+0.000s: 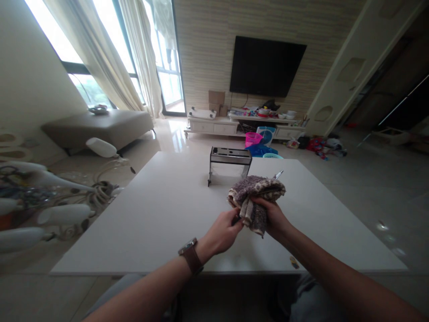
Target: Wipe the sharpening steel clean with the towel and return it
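A bunched brown-and-cream cloth is held up above the white table between my two hands. My left hand, with a watch on its wrist, pinches the cloth's lower left side. Around its right side my right hand is closed, the thumb lying on top. Just behind the cloth a silver pen-like object sticks up; what it rests on is hidden. Beyond the cloth, a box-shaped item with a dark top and clear sides stands on the table.
A small yellowish object lies near the table's front edge. White lamp shades and cables crowd the left side. Past the table are a pink basket, a blue bag and a low TV cabinet. A grey bench stands by the window.
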`<action>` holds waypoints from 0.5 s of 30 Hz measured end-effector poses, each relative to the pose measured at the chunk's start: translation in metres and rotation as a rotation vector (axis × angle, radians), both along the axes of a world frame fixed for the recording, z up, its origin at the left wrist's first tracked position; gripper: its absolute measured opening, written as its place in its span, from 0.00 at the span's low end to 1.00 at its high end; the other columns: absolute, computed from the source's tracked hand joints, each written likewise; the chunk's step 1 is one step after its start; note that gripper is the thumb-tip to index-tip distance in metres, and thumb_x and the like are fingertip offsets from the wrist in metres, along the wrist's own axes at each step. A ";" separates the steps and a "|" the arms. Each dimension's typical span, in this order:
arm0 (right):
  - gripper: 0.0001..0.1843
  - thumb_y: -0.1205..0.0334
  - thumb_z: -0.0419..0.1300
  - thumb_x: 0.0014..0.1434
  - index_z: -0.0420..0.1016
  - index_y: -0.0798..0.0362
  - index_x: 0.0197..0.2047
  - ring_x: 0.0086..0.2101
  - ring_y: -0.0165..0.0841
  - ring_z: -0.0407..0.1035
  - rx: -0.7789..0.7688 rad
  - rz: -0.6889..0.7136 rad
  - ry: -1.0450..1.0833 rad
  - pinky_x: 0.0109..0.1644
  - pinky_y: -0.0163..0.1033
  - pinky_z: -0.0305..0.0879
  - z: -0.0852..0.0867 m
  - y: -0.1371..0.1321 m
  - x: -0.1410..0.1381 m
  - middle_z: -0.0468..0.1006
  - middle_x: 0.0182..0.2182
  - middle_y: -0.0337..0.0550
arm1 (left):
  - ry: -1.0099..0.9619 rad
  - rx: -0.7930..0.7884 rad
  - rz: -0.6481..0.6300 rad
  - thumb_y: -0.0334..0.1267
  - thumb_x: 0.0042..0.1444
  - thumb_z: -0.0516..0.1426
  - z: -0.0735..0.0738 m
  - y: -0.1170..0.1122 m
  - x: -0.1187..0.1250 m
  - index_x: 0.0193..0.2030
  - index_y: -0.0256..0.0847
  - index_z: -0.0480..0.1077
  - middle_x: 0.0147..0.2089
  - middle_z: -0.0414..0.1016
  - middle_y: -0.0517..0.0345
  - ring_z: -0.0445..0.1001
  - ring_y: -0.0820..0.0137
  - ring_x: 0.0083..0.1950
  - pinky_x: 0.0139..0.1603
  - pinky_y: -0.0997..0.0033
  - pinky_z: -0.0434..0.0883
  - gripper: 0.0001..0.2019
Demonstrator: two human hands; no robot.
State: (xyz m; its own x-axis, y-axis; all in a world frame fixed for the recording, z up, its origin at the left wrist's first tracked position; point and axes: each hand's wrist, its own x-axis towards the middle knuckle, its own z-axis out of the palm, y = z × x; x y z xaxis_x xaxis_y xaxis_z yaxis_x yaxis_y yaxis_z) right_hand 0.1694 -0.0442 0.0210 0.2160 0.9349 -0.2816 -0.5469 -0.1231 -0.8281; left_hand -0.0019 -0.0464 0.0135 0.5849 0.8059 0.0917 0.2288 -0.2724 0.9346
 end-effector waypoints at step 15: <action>0.16 0.69 0.71 0.43 0.80 0.54 0.38 0.30 0.42 0.80 0.004 0.021 0.007 0.35 0.43 0.78 0.000 0.000 0.001 0.85 0.30 0.45 | -0.020 -0.015 0.001 0.37 0.61 0.53 0.000 -0.001 0.000 0.42 0.37 0.72 0.30 0.72 0.60 0.67 0.71 0.32 0.35 0.74 0.63 0.09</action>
